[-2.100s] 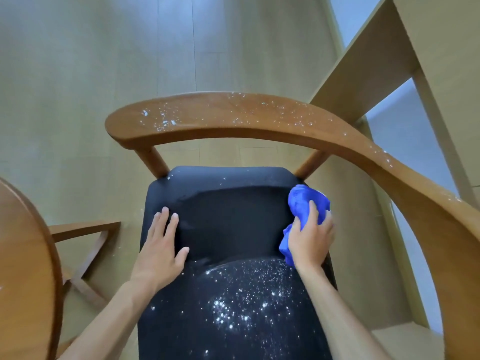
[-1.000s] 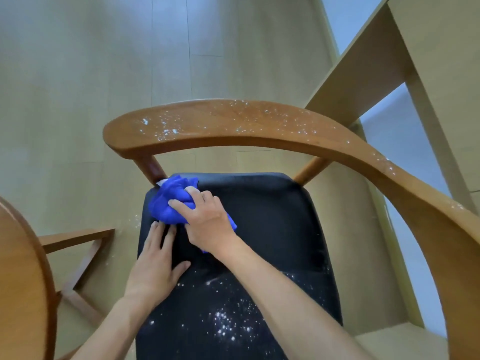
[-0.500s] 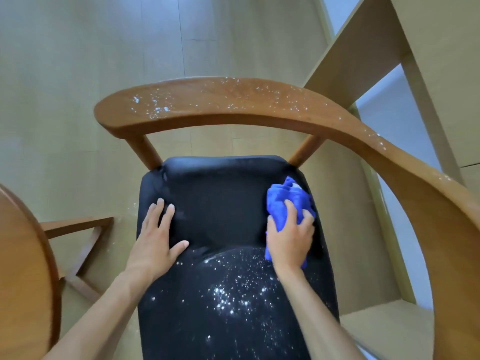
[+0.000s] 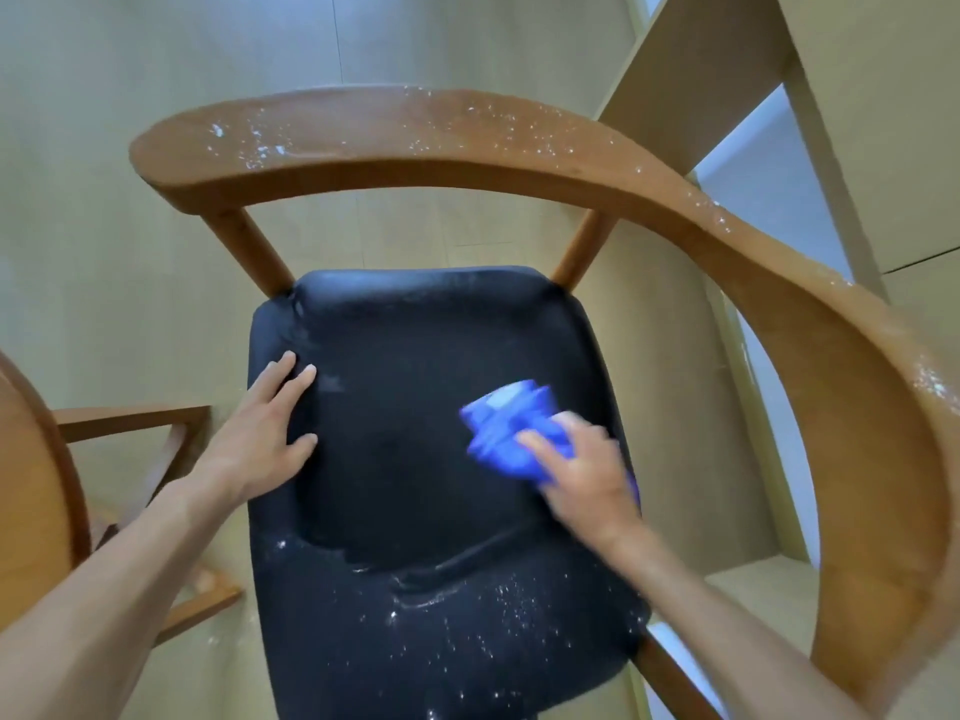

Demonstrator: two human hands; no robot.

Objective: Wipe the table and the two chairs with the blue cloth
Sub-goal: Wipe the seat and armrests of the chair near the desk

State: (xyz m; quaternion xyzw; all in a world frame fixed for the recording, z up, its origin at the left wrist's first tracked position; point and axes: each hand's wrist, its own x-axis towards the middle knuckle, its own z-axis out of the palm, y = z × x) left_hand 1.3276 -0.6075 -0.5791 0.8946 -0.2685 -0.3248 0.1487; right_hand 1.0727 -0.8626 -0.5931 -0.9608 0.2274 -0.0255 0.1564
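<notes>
Overhead, head view: blue cloth [image 4: 511,433] is bunched and pressed on the right part of the black seat [image 4: 415,459] by the right hand [image 4: 582,472], fingers curled over it, blurred. Left hand [image 4: 260,439] is laid flat, fingers straight, on the seat's left edge. White specks are seen on the near seat and on the curved wooden backrest [image 4: 415,142]. Round tabletop [image 4: 31,491] edge is visible at left.

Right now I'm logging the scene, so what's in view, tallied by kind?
Hands: 2, left hand flat on the seat, right hand pressing the cloth
Crumpled blue cloth: 1
Wooden chair with black padded seat: 1
Round wooden table: 1
Total: 5
</notes>
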